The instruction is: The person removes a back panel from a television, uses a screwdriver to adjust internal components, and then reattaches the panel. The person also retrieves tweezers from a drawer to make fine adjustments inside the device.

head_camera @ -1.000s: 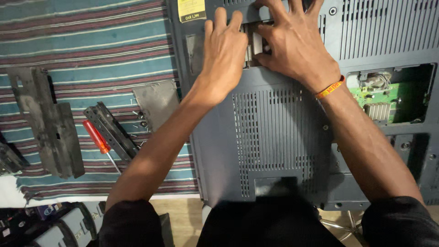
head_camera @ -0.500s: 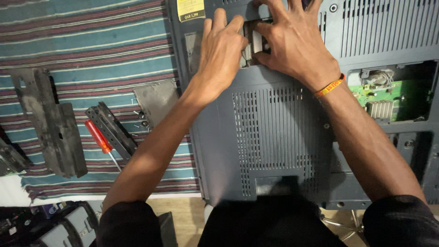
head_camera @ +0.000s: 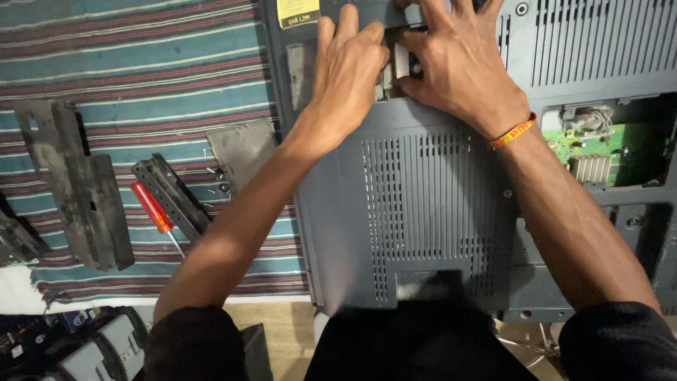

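**Both hands working at the top of the back cover**

The left hand point(head_camera: 349, 67) is reaching forward, arm stretched long, fingers together and curled down onto the grey back cover point(head_camera: 416, 212) near its far edge. The right hand point(head_camera: 458, 63) is lying beside it, fingers spread flat, thumb pressing at a small metal part point(head_camera: 400, 60) in an opening between the two hands; possibly a bracket, the view is too tight to tell. An orange wristband point(head_camera: 513, 132) is circling the right wrist. A red-handled screwdriver point(head_camera: 156, 212) is lying on the striped cloth point(head_camera: 141, 70), well left.
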